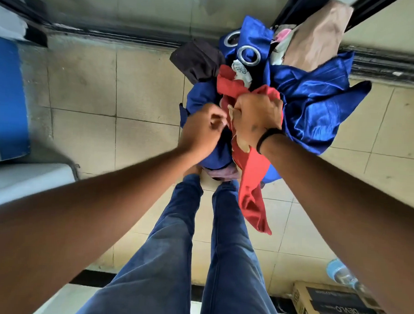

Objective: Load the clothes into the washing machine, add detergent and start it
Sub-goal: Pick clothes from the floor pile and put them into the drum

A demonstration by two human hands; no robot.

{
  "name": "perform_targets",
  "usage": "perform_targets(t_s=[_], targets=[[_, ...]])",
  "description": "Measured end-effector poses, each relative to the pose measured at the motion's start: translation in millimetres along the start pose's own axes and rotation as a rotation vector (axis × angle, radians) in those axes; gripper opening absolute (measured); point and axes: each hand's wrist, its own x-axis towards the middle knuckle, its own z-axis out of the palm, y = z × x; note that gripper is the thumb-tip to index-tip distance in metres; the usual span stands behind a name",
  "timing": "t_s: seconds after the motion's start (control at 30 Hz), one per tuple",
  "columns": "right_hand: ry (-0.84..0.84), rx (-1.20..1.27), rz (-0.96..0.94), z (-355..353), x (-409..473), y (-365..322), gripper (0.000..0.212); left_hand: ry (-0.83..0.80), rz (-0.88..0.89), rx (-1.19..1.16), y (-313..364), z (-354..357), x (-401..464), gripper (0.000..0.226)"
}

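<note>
Two hands full of laundry and honestly that's about where the whole job sits; the tiled floor (85,85) carries everything, so going by that: the white and blue appliance (7,96) at the floor's left edge is probably the washing machine, though only a slice of it shows and I can't tell if the lid is up; next biggest is the bundle of clothes (308,99), lifted off the floor toward its far edge by the dark wall strip, mostly a shiny blue curtain (248,54) with metal eyelets, plus a dark brown piece (198,59), a beige cloth (318,36) and a red garment (252,182) trailing down over the person's jeans (173,250); a cardboard box (337,307) sits at the floor's near right corner with a clear plastic bottle (341,272) just beside it, can't say if that's detergent; the right hand (257,116) is fisted tight round the red fabric, black band on the wrist; the left hand (202,130) has curled fingers gripping the blue cloth at the bundle's left side; so my read is clothes are gathered but not loaded; loading, detergent and starting all still to go.
</note>
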Motion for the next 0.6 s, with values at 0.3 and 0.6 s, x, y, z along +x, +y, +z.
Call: perform_targets(t_s=[0.3, 0.6], targets=[[0.413, 0.373, -0.225, -37, -81, 38, 0.016, -0.031, 0.226, 0.278, 23, -4, 69, 0.013], [0.538, 0.292, 0.331, -72, -15, 88, 0.051, 0.264, 0.294, 0.364, 66, -17, 71, 0.033]])
